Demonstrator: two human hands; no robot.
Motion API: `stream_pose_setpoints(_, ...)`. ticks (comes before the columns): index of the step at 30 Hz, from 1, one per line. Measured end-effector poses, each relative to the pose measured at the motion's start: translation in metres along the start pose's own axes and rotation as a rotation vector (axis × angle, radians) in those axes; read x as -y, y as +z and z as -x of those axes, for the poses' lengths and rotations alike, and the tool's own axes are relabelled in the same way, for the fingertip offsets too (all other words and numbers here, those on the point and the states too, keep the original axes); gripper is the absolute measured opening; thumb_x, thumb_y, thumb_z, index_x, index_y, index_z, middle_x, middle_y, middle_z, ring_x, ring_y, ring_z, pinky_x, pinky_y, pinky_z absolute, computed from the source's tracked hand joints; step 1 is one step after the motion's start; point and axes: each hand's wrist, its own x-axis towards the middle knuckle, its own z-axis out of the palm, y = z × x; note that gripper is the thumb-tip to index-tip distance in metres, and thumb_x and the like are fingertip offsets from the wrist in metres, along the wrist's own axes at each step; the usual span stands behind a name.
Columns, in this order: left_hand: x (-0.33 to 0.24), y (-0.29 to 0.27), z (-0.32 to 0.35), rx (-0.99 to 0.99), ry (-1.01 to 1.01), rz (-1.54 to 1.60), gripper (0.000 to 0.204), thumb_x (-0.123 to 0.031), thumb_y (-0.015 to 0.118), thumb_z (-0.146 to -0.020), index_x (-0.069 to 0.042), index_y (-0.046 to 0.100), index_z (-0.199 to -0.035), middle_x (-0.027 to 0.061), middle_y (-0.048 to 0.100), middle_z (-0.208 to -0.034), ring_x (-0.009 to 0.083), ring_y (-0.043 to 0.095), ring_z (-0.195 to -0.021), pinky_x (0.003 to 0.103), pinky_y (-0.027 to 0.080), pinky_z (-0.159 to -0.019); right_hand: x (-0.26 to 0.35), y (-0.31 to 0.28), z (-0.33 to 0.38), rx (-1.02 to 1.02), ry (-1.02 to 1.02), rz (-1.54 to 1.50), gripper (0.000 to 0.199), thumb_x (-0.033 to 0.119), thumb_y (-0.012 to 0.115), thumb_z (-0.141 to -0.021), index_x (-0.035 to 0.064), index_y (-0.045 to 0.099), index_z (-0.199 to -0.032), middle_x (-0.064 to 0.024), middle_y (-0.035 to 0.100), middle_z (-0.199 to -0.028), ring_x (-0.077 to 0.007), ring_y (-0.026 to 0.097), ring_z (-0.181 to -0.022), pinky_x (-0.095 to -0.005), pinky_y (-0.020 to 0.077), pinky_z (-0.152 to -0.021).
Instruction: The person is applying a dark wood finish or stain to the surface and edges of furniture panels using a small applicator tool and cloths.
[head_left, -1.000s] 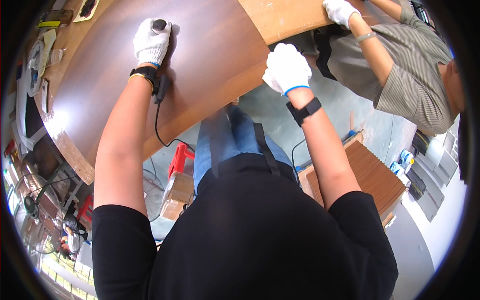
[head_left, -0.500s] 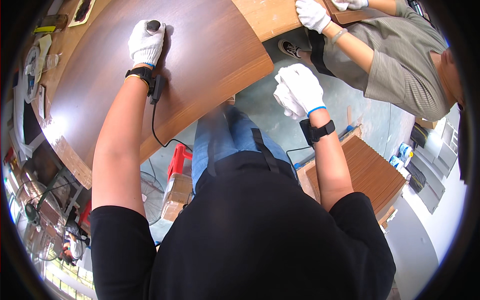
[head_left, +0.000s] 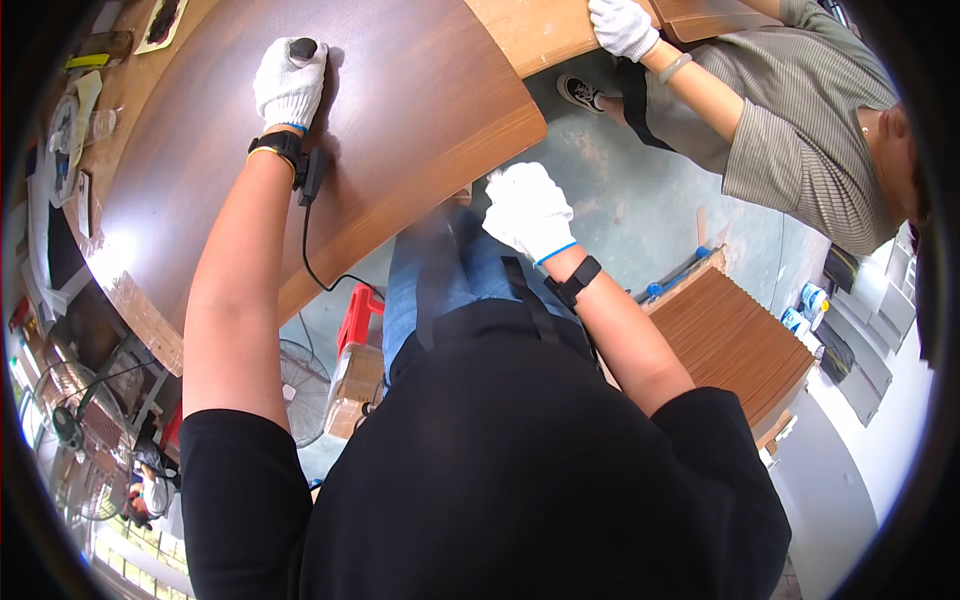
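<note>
A large curved brown wood-grain panel [head_left: 420,110] lies across the table in front of me. My left hand [head_left: 290,85], in a white knitted glove, rests over the panel, closed round an object with a rounded black end [head_left: 302,48]. The rest of that object is hidden in the glove. My right hand [head_left: 530,210], also gloved in white, is closed just off the panel's near right edge, above my jeans. Whatever its fingers hold blends with the white glove and cannot be made out.
A co-worker [head_left: 780,130] in a striped shirt stands at the right, one gloved hand [head_left: 622,28] by another board. A stack of brown boards [head_left: 735,335] stands at my right. Near the left are a red stool [head_left: 358,325], a carton [head_left: 355,385] and a fan [head_left: 300,385].
My right hand has swung left and down toward the panel's near edge. My left hand has shifted only slightly. The co-worker's farther hand has left the view.
</note>
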Motion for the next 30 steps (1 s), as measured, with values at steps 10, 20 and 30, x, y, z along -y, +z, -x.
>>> stream_pose_setpoints(10,0.003,0.001,-0.001,-0.002,0.010,0.017,0.033,-0.043,0.072,-0.087,-0.014,0.077,-0.103,0.0134,0.076,-0.104,0.0366,0.072,-0.102,0.044,0.056,-0.092,-0.088,-0.054,-0.034,-0.431,0.160,-1.111,0.029,0.031,0.076,-0.094,0.0052,0.067,-0.103,-0.0046,0.071,-0.091,-0.0112,0.067,-0.082,-0.0307,0.0560,-0.074)
stream_pose_setpoints(20,0.000,-0.001,0.003,-0.024,0.006,0.069,0.030,-0.039,0.071,-0.088,-0.012,0.075,-0.100,0.0159,0.075,-0.101,0.0375,0.072,-0.098,0.044,0.056,-0.089,-0.050,-0.055,-0.089,-0.311,-0.442,0.191,0.010,0.012,0.061,-0.082,0.0049,0.066,-0.088,-0.0168,0.066,-0.083,-0.0366,0.066,-0.085,-0.0465,0.0541,-0.078)
stream_pose_setpoints(30,-0.004,-0.006,0.003,-0.033,0.113,0.088,0.024,-0.033,0.069,-0.087,-0.009,0.074,-0.089,0.0176,0.072,-0.089,0.0397,0.069,-0.084,0.045,0.054,-0.075,-0.062,-0.065,-0.017,0.115,0.223,-0.656,0.028,0.032,0.056,-0.103,0.0066,0.067,-0.110,-0.0114,0.067,-0.103,-0.0304,0.066,-0.099,-0.0409,0.0535,-0.088)
